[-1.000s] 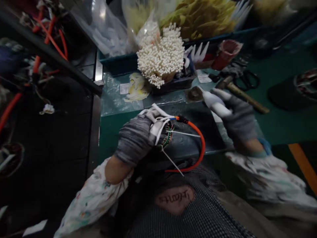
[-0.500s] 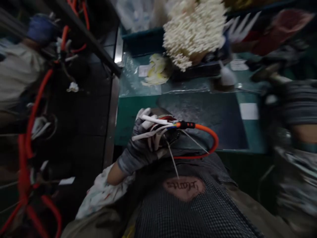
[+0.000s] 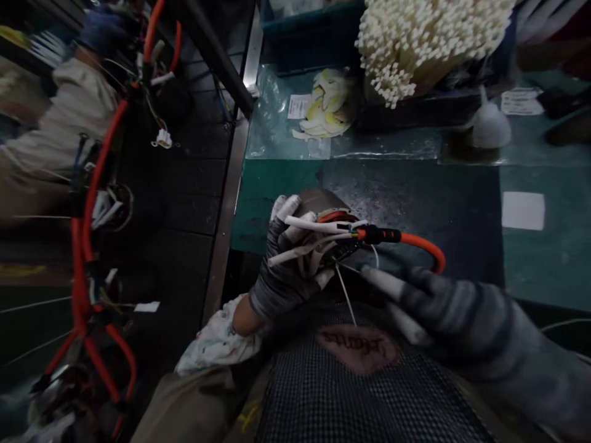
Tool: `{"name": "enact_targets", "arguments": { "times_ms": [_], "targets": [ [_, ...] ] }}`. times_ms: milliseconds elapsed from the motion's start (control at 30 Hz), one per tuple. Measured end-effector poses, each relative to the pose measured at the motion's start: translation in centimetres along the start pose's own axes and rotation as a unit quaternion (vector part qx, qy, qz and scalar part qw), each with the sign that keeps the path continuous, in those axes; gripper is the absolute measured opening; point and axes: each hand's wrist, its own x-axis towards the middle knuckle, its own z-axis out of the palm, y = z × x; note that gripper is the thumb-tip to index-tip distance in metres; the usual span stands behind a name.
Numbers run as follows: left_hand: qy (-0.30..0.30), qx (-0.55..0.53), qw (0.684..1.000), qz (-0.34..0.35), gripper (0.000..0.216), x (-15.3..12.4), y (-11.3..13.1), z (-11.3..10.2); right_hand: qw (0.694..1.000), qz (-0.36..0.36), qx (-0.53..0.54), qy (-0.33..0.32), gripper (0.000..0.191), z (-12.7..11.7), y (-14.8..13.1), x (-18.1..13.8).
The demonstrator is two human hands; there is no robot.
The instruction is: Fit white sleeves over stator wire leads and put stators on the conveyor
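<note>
My gloved left hand [image 3: 289, 267] is wrapped around a motor stator [image 3: 325, 203], a round part with copper-red windings and white-sleeved leads [image 3: 316, 224]. From it an orange cable [image 3: 422, 243] with a black sleeve [image 3: 378, 234] curves right. A pale cord [image 3: 345, 289] hangs from the stator toward my apron. My gloved right hand [image 3: 429, 301], blurred, is closed on a thin rod-like tool [image 3: 347, 266] whose tip reaches the stator's lower edge. Its grip is partly hidden.
Beyond the work mat [image 3: 415, 191] lie white sleeve pieces in a bundle [image 3: 429, 49], yellowish insulation slips [image 3: 327, 104] and a squeeze bottle [image 3: 492, 126]. At left, orange-cabled stators [image 3: 115, 206] stand on a dark conveyor [image 3: 184, 203], where a co-worker's arm [image 3: 87, 92] reaches.
My right hand has come from the far right side of the table to the stator, bringing the thin tool. My left hand still holds the stator. The view has shifted left.
</note>
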Motion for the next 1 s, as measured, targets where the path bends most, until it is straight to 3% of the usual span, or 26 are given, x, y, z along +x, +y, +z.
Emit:
{"name": "enact_targets", "arguments": {
  "times_ms": [67, 167, 433, 767, 1000],
  "targets": [
    [0.009, -0.006, 1.0, -0.004, 0.093, -0.2, 0.3, 0.2, 0.999, -0.037, -0.03, -0.008, 0.052, 0.7, -1.0, 1.8],
    [0.015, -0.025, 0.999, -0.017, 0.086, -0.3, 0.9, 0.5, 0.996, -0.063, -0.062, -0.027, 0.052, 0.1, -1.5, 2.5],
    [0.028, -0.026, 0.999, -0.037, 0.084, -0.3, 1.4, 0.9, 0.996, -0.05, -0.054, -0.048, 0.051, -0.8, -2.1, 1.8],
    [0.034, -0.033, 0.996, -0.072, 0.083, -0.9, 2.0, 1.3, 0.981, -0.019, -0.161, -0.102, 0.053, -0.3, -4.3, 0.7],
    [0.037, -0.041, 0.995, -0.077, 0.09, -1.2, 1.8, 1.4, 0.988, -0.053, -0.128, -0.06, 0.049, -0.7, -3.6, 1.1]
  ]
}}
